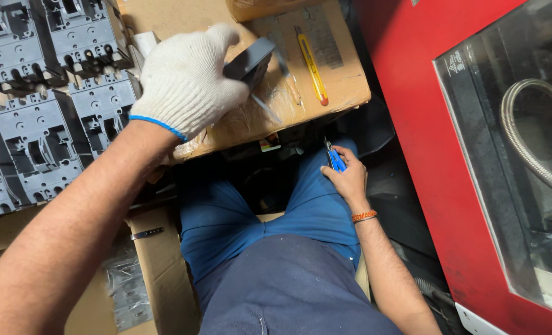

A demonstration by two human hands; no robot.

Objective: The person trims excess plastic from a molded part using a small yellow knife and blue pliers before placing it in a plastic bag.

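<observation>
On my right stands the red machine (412, 124), the biggest thing here, with a dark glass window (511, 161) and a ribbed metal hose (524, 149) behind the glass. In front of me is a cardboard box (344, 87) covered with tape, which serves as a work surface. To the left of it lie rows of grey moulded plastic housings (46, 136), packed side by side and touching each other. Below them I see more cardboard (158, 267), with a plastic bag beside it. My legs in blue trousers (226, 217) are under the box.

My left hand (186, 80) wears a white knitted glove with a blue edge at the wrist. It is closed around a dark grey plastic part (251, 59) and holds it tilted against the top of the cardboard box, just beside the housings. My right hand (350, 180) is bare, with an orange bracelet (364, 216) on the wrist; it rests on my right knee and grips small pliers with blue handles (335, 158), their tip pointing up toward the box. On the box, near the grey part, lie a yellow utility knife (312, 62) and a thin metal tool (288, 77), close to each other.
</observation>
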